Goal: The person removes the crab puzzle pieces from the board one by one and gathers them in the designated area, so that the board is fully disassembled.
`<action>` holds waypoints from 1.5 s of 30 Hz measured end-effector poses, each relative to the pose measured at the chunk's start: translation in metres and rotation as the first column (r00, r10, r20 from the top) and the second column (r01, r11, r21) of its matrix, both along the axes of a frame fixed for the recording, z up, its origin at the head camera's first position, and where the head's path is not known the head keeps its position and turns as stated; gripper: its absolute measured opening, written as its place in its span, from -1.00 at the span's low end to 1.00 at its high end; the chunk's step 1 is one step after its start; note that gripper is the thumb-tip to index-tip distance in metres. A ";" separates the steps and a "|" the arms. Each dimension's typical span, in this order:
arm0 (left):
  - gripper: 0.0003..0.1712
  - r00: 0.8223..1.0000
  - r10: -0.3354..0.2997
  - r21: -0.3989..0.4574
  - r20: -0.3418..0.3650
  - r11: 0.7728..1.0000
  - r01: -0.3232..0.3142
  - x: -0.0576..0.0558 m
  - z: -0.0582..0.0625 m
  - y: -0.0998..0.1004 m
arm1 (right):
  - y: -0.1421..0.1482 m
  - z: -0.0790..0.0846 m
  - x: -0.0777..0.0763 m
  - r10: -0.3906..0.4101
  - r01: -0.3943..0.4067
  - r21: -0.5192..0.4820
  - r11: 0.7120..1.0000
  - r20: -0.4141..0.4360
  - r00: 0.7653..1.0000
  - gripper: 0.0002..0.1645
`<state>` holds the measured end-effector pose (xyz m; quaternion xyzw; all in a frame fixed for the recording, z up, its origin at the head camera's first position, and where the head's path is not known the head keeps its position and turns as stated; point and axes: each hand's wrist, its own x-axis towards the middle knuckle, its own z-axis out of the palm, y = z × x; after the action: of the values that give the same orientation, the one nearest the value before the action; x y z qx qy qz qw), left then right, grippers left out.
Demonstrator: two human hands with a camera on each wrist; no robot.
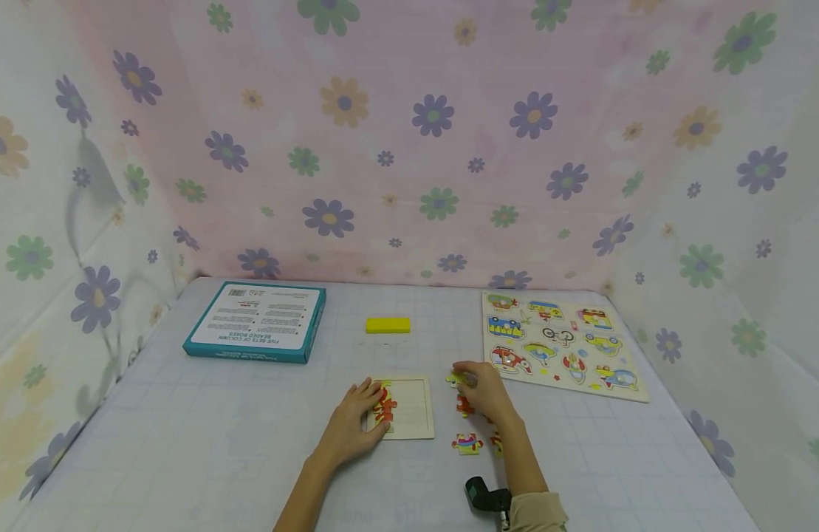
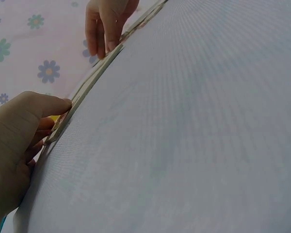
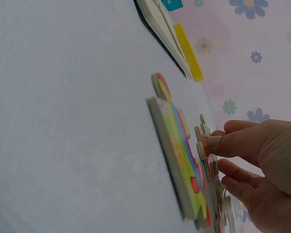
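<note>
My left hand (image 1: 351, 425) rests at the left side of a square wooden puzzle tray (image 1: 412, 434), its thumb and fingers spread over that edge. Red and yellow puzzle pieces (image 1: 385, 410) fill a strip along the tray's left side, partly under the fingers. To the right of the tray, my right hand (image 1: 487, 393) reaches down and pinches a yellow-green puzzle piece (image 1: 453, 378) between thumb and fingers. Just below it lies a red piece (image 1: 464, 406). A rainbow-striped piece (image 3: 177, 155) is nearer the front, and others are partly hidden by the right forearm.
A yellow block (image 1: 388, 325) lies behind the tray. At the back left is a teal and white box (image 1: 255, 321). A wooden board with vehicle pictures (image 1: 562, 343) lies at the back right. A black device (image 1: 485, 495) is beside the right wrist.
</note>
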<state>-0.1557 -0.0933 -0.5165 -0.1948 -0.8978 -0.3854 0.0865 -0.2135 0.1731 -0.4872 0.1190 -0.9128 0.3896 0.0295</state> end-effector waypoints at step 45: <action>-0.37 0.998 -0.009 0.022 -0.059 1.000 0.011 -0.002 -0.002 -0.002 | -0.106 -0.010 0.038 0.218 -0.230 -0.049 0.972 -0.181 0.959 -0.69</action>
<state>-0.1579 -0.0951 -0.5185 -0.2096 -0.8894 -0.3900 0.1132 -0.1757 0.0669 -0.4970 0.2543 -0.8733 0.4099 0.0689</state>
